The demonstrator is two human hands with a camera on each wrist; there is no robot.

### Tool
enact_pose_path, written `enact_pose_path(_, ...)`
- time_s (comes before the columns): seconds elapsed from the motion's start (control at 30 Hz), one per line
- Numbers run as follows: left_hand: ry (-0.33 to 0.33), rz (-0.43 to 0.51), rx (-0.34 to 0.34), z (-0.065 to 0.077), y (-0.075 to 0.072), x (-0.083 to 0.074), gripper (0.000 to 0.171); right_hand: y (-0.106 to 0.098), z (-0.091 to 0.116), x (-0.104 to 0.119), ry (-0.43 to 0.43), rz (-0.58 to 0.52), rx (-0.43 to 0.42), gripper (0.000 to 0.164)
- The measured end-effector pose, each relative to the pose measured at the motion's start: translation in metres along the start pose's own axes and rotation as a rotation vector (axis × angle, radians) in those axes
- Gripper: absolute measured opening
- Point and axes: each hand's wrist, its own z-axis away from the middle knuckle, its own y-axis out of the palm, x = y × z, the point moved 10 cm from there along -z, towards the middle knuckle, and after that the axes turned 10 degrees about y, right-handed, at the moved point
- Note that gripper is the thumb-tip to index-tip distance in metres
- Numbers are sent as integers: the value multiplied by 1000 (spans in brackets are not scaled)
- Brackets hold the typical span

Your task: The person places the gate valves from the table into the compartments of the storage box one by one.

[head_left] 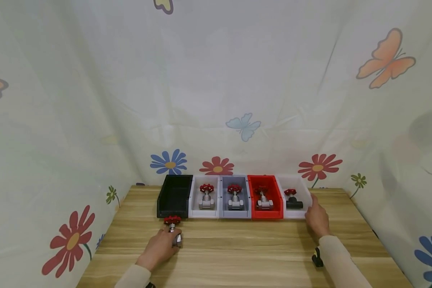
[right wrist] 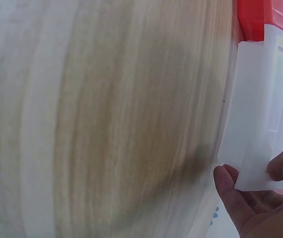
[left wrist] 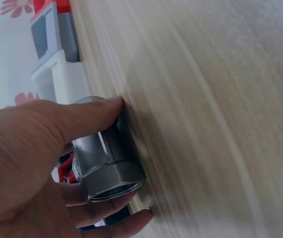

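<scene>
My left hand (head_left: 158,249) grips the metal body of a gate valve (left wrist: 106,171) with a red handwheel, just in front of the black bin (head_left: 175,192). In the left wrist view the thumb lies across the body, with fingers round its far side; the handwheel is mostly hidden. My right hand (head_left: 317,219) holds the right side wall of the white bin (right wrist: 246,109) at the row's right end, thumb at the rim and fingers outside. Inside that bin sits a dark valve (head_left: 294,203) with a red handwheel.
Between the end bins stand another white bin (head_left: 191,212), a grey bin (head_left: 234,214) and a red bin (head_left: 267,215), each holding a red-wheeled metal valve. The row stands at the back of the wooden table (head_left: 245,252), before a patterned curtain (head_left: 237,80).
</scene>
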Motion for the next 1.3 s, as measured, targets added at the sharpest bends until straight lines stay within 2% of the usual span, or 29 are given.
enact_pose_path(0.27, -4, 21, 8, -2, 2, 4, 51, -2, -1, 2, -1, -10, 0, 55)
enact_pose_path(0.4, 1, 61, 4, -2, 2, 5, 50, -1, -2, 2, -1, -8, 8, 56)
enact_pose_path(0.83, 55, 138, -26, -1, -1, 3, 47, -4, 1, 6, -11, -19, -7, 56)
enact_pose_path(1.13, 39, 144, 5, -1, -3, 4, 50, 0, 3, 3, 36, -6, 35, 57)
enact_pose_path(1.3, 34, 146, -5, -2, -12, 4, 52, 1, 1, 1, 55, -5, 47, 56)
